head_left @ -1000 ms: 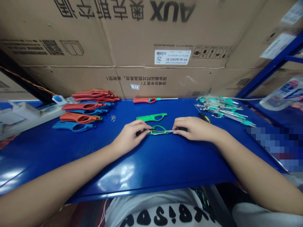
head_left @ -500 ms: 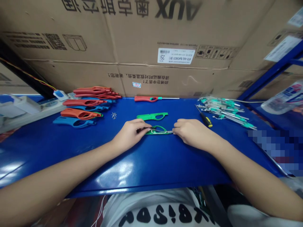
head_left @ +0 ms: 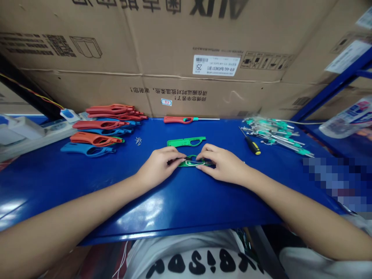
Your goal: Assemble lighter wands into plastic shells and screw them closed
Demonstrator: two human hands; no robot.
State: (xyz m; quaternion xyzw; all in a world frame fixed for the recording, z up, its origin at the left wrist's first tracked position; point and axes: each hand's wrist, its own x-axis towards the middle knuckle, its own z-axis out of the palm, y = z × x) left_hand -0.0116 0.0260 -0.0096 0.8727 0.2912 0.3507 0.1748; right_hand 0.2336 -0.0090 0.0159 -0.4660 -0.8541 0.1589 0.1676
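Note:
A green lighter casing half (head_left: 183, 164) lies on the table between my hands, with a white wire and a small dark part in it. My left hand (head_left: 158, 164) is closed, thumb and fingers pinching at the casing's left end. What exactly is under those fingertips is partly hidden. My right hand (head_left: 222, 162) spans the casing's right part, fingertips along the far edge and thumb at the near edge. It covers most of the metal rod there. Just beyond lies a second green casing half (head_left: 186, 142), untouched.
Red, orange and blue lighter casings (head_left: 95, 138) are piled at left, near small screws (head_left: 138, 141) and a power strip (head_left: 58, 130). A red lighter (head_left: 178, 119) lies at the back. At right are a screwdriver (head_left: 252, 144) and metal rods with teal parts (head_left: 276, 133). A cardboard box (head_left: 116, 89) stands behind.
My right hand has moved left from the rod's outer end onto the casing, its thumb and fingers spreading apart around it. My left hand stays at the left end.

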